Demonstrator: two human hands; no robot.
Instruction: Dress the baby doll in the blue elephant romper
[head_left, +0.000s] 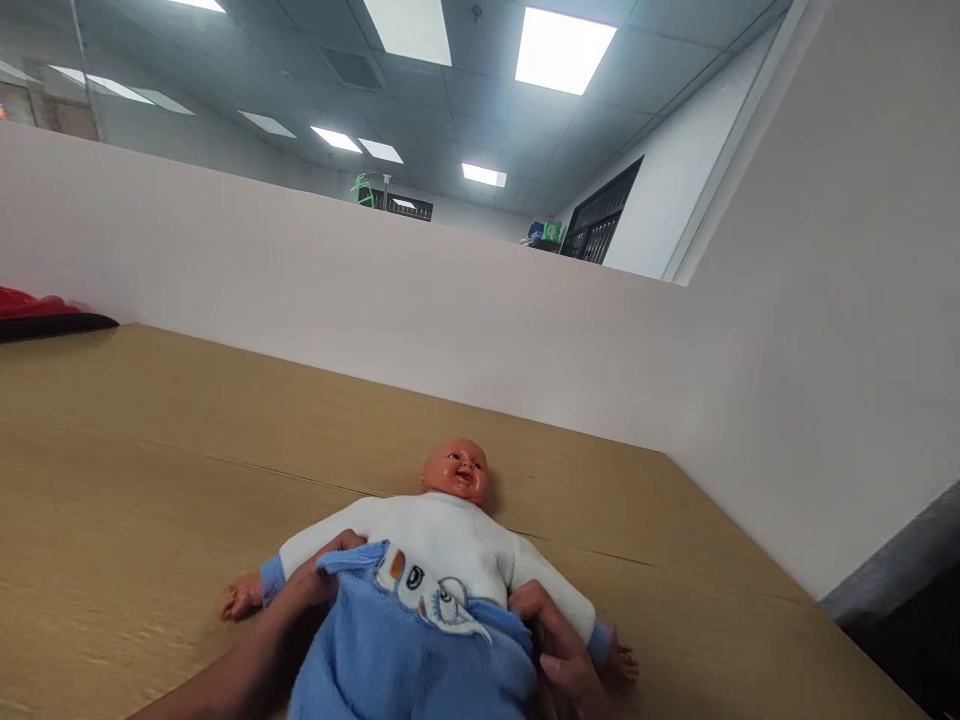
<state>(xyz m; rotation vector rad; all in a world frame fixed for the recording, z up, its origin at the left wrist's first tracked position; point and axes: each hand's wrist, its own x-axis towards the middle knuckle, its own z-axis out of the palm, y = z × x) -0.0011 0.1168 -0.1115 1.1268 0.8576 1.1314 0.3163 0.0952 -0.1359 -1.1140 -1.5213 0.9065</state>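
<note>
A baby doll (459, 470) lies on its back, its head pointing away from me. It has on a white long-sleeved top (442, 530) with blue cuffs, and its arms are spread out to both sides. Blue overalls (420, 670) with a white, orange and black figure on the bib cover its lower body. My left hand (322, 577) is closed on the upper edge of the overalls at the left, pulling a corner of the cloth out. At the other side of the waist, my right hand (559, 640) has its fingers curled on the blue cloth. The doll's legs are out of view.
The doll rests on a wide tan tabletop (172, 500). A pale low wall (375, 290) runs along its back edge and a taller wall (810, 330) rises at the right. Something red with a black edge (45, 312) lies at the far left.
</note>
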